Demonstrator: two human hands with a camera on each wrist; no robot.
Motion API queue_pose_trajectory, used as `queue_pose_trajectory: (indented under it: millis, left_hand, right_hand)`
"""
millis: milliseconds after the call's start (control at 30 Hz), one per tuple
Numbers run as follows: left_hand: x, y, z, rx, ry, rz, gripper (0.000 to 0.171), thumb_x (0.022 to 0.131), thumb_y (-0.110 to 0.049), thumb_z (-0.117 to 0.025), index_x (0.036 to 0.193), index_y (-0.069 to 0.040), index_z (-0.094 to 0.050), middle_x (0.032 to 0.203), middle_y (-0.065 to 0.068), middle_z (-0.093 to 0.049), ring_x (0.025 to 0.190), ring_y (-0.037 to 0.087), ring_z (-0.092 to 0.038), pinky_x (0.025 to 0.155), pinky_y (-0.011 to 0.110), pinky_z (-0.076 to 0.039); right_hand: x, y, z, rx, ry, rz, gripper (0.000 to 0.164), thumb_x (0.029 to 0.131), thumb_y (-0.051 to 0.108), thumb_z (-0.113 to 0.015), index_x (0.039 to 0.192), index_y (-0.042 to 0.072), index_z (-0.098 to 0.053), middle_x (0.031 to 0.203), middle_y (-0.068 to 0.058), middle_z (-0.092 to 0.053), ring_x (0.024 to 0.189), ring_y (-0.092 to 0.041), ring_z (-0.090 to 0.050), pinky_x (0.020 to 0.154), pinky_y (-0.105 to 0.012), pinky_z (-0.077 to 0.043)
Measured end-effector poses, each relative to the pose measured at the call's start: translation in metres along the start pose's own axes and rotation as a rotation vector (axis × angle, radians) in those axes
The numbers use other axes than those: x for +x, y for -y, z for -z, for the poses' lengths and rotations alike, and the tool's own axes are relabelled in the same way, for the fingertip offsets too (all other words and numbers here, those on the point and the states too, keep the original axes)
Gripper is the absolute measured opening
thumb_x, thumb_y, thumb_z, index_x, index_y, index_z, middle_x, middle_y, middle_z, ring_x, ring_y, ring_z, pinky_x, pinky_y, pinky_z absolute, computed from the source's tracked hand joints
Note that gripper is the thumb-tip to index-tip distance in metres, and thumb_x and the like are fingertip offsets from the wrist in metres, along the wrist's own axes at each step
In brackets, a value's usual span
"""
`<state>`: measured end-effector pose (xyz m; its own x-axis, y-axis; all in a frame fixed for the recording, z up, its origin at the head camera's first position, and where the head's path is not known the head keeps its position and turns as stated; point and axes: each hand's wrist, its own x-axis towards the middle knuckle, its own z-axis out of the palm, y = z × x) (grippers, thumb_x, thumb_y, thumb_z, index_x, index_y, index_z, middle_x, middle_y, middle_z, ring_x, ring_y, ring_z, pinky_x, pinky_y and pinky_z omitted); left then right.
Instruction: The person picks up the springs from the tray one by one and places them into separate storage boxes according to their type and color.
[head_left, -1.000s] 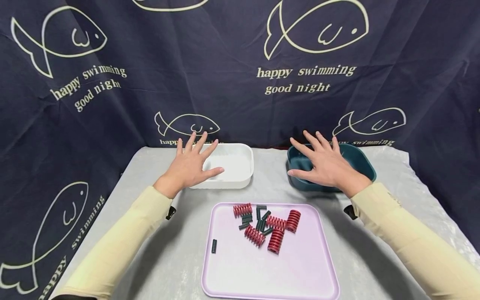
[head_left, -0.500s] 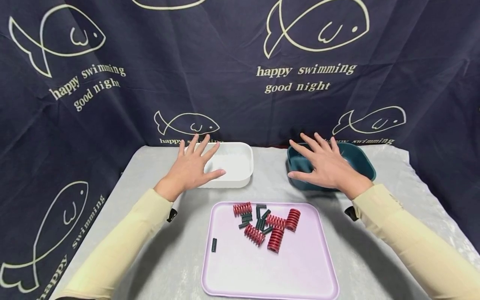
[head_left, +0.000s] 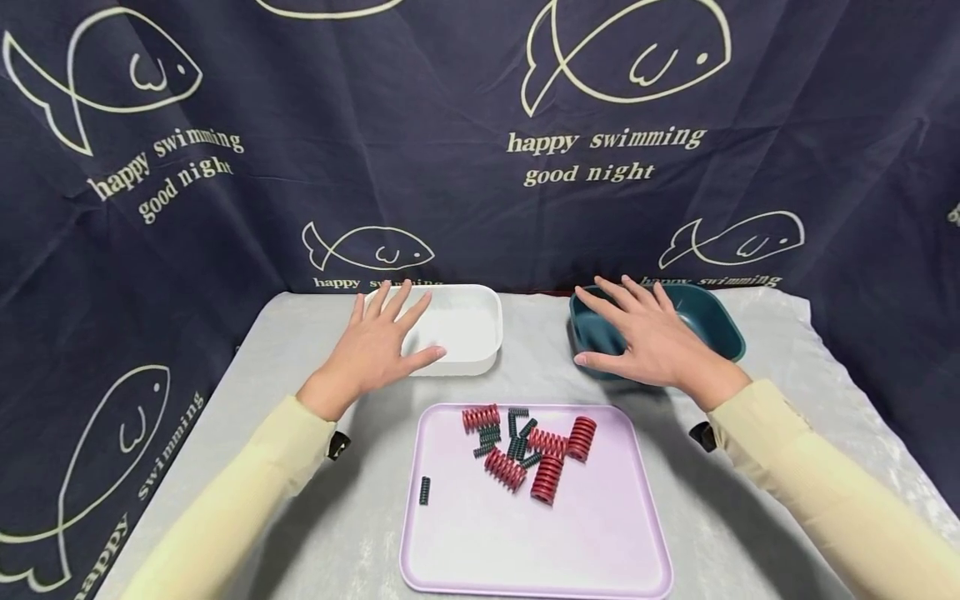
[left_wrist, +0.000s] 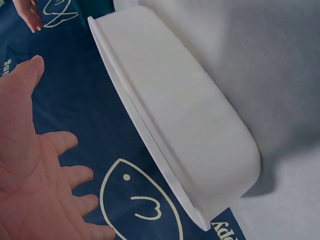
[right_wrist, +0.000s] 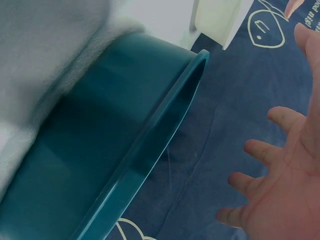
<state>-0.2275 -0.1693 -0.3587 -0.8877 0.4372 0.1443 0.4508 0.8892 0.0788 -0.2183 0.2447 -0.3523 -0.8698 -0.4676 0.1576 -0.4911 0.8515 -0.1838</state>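
Note:
My left hand [head_left: 371, 350], fingers spread, hovers over the left part of a white bin [head_left: 468, 367]. The left wrist view shows a gap between the palm and the side of that white bin [left_wrist: 175, 100]. My right hand [head_left: 652, 337] is spread the same way above a dark teal bin [head_left: 716, 325], covering part of it. In the right wrist view the teal bin's wall [right_wrist: 110, 115] lies apart from the fingers. Neither hand holds anything. Nearer to me, thick red coil springs [head_left: 546, 479] and small dark green springs [head_left: 517, 447] lie on a lilac tray [head_left: 465, 575].
One small dark spring [head_left: 424, 491] lies alone at the tray's left side. A grey-white cloth [head_left: 337, 517] covers the table. Behind the bins hangs a navy curtain [head_left: 465, 183] printed with fish outlines and lettering.
Both hands have sunk slightly toward the bins, fingers still spread. The view has shifted a little, so the scene sits slightly further left. The springs, tray and bins stay in place.

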Motion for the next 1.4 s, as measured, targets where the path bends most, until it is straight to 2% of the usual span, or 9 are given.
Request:
queue_pose_trajectory:
  millis: [233, 433, 600, 800, 1000, 1200, 1400]
  left_hand:
    - [-0.012, -0.004, -0.005, -0.069, -0.006, 0.015, 0.091, 0.094, -0.073, -0.053, 0.165, -0.021, -0.028, 0.170, 0.014, -0.018, 0.156, 0.041, -0.006, 0.122, 0.069, -0.003]
    - [-0.022, -0.007, -0.005, -0.172, -0.010, 0.032, 0.090, 0.095, -0.073, -0.051, 0.165, -0.023, -0.026, 0.170, 0.013, -0.018, 0.156, 0.040, -0.006, 0.122, 0.069, -0.004]
    - [-0.034, -0.008, -0.004, -0.256, -0.010, 0.050, 0.089, 0.096, -0.073, -0.050, 0.165, -0.023, -0.027, 0.170, 0.012, -0.018, 0.156, 0.039, -0.009, 0.123, 0.067, -0.010]
    - [-0.045, -0.012, -0.003, -0.328, -0.021, 0.059, 0.087, 0.097, -0.071, -0.052, 0.165, -0.022, -0.027, 0.169, 0.013, -0.023, 0.154, 0.041, -0.016, 0.124, 0.061, -0.017]
    - [-0.052, -0.013, -0.004, -0.403, 0.007, 0.094, 0.087, 0.097, -0.071, -0.052, 0.165, -0.024, -0.026, 0.169, 0.011, -0.023, 0.153, 0.036, -0.021, 0.121, 0.062, -0.025]
    - [-0.057, -0.013, -0.005, -0.478, 0.020, 0.122, 0.087, 0.096, -0.071, -0.052, 0.166, -0.027, -0.023, 0.168, 0.009, -0.026, 0.153, 0.031, -0.025, 0.120, 0.062, -0.027]
    - [-0.064, -0.015, -0.006, -0.566, 0.042, 0.145, 0.084, 0.098, -0.067, -0.053, 0.165, -0.025, -0.026, 0.166, 0.005, -0.030, 0.149, 0.030, -0.033, 0.119, 0.060, -0.030]
  right_hand:
    - [-0.008, 0.004, 0.004, 0.037, -0.008, 0.001, 0.094, 0.088, 0.070, -0.067, 0.164, 0.032, -0.028, 0.168, -0.011, -0.025, 0.152, -0.046, -0.016, 0.119, -0.073, -0.003]
    - [-0.014, 0.007, 0.007, 0.050, -0.009, 0.001, 0.093, 0.089, 0.069, -0.068, 0.165, 0.033, -0.026, 0.169, -0.008, -0.023, 0.153, -0.045, -0.016, 0.119, -0.074, -0.005]
    - [-0.020, 0.010, 0.009, 0.071, -0.014, 0.013, 0.093, 0.088, 0.068, -0.068, 0.164, 0.036, -0.025, 0.170, -0.004, -0.021, 0.153, -0.043, -0.016, 0.120, -0.072, -0.005]
    - [-0.028, 0.013, 0.009, 0.096, -0.038, 0.032, 0.093, 0.087, 0.066, -0.072, 0.164, 0.037, -0.026, 0.168, -0.006, -0.026, 0.152, -0.041, -0.020, 0.123, -0.067, -0.006]
    - [-0.036, 0.013, 0.006, 0.105, -0.047, 0.040, 0.095, 0.086, 0.065, -0.074, 0.164, 0.036, -0.027, 0.167, -0.007, -0.028, 0.152, -0.043, -0.022, 0.122, -0.068, -0.010]
    - [-0.044, 0.015, 0.002, 0.113, -0.071, 0.063, 0.093, 0.086, 0.061, -0.076, 0.163, 0.036, -0.030, 0.166, -0.005, -0.029, 0.151, -0.042, -0.024, 0.121, -0.068, -0.014]
    - [-0.049, 0.019, -0.004, 0.148, -0.097, 0.088, 0.090, 0.085, 0.058, -0.079, 0.161, 0.033, -0.037, 0.163, -0.004, -0.036, 0.145, -0.039, -0.035, 0.115, -0.068, -0.027]
